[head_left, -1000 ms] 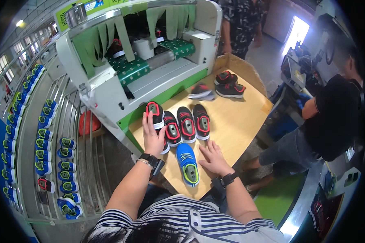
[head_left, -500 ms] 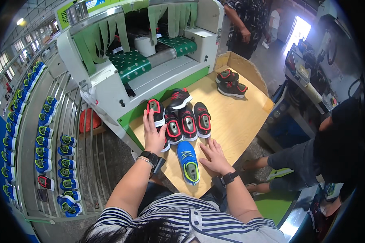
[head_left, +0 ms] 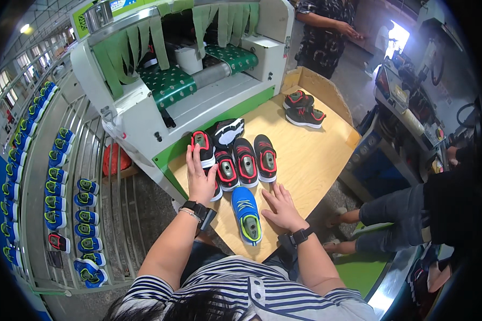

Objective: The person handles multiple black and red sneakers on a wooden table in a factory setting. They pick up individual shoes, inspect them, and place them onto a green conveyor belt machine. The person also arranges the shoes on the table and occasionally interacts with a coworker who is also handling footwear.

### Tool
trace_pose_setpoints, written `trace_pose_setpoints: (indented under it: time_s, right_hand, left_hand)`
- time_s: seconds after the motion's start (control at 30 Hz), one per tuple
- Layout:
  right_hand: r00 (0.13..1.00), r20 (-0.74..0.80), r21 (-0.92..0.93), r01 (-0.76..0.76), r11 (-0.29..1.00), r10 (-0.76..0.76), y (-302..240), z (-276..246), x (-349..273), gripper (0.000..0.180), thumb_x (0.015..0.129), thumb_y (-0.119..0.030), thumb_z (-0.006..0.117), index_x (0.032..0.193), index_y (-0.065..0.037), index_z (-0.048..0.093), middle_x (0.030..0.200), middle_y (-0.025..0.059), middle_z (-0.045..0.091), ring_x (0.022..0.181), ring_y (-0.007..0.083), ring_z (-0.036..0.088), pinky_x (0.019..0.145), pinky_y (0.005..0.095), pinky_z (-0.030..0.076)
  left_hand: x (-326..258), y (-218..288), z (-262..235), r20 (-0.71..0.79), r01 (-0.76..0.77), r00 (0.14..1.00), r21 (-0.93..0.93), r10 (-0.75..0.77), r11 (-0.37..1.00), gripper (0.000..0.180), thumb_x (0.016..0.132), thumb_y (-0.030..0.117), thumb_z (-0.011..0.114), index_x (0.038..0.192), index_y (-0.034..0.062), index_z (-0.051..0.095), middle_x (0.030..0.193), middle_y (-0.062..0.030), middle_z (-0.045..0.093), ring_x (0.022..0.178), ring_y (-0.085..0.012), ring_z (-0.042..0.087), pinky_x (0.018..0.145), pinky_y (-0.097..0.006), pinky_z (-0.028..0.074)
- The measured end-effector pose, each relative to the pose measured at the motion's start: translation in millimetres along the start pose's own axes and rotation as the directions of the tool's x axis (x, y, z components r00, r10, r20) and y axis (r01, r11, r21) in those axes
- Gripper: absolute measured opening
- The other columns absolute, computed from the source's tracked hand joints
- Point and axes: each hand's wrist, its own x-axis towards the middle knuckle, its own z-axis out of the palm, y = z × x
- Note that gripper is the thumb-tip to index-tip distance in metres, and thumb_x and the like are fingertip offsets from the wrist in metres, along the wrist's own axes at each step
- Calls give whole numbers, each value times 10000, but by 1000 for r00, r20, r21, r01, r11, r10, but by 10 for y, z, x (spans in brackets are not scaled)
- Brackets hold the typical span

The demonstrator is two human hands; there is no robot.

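Observation:
Several black sneakers with red trim stand in a row on the wooden tabletop, among them a middle sneaker (head_left: 245,160) and a right-hand sneaker (head_left: 265,158). My left hand (head_left: 201,182) lies with its fingers stretched out along the leftmost sneakers, fingertips on the upper left sneaker (head_left: 201,143); it partly hides another below. Behind the row, one sneaker (head_left: 227,132) rests tipped on its side, its white and black sole showing. Nearest me, a blue sneaker (head_left: 246,214) points its toe at the row. My right hand (head_left: 284,209) is spread open beside it, fingertips by the right-hand sneaker's heel.
A machine with a green conveyor belt (head_left: 168,88) and hanging strips borders the table's far side. Two stacked black sneakers (head_left: 304,112) stand at the far right, near a cardboard edge (head_left: 326,91). Left is a rack (head_left: 118,214) of blue shoes. People stand behind and at right.
The sneaker behind the row has tipped over onto its side, turning its sole into view. My hands have hardly moved. The person at the back has raised a forearm.

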Motion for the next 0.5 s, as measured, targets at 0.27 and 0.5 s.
trace_pose_setpoints:
  time_s: [0.27, 0.5]
  right_hand:
    - [958, 229, 487, -269, 831, 176, 530, -887, 398, 748, 899, -358, 774, 1507, -38, 477, 1522, 281, 480, 1442, 390, 445, 1189, 412, 361]
    - [793, -435, 125, -417, 901, 427, 2026, -1891, 1625, 1046, 762, -251, 894, 1597, -27, 304, 1565, 246, 447, 1451, 352, 445, 1190, 414, 373]
  left_hand:
    - [2, -45, -25, 11, 37, 999, 13, -37, 999, 818, 915, 121, 726, 1600, 100, 280, 1647, -259, 219, 1483, -458, 329, 1202, -498, 330]
    - [-8, 27, -3, 74, 109, 992, -52, -105, 993, 862, 898, 33, 691, 1618, 79, 220, 1666, -224, 196, 1546, -393, 217, 1256, -486, 193]
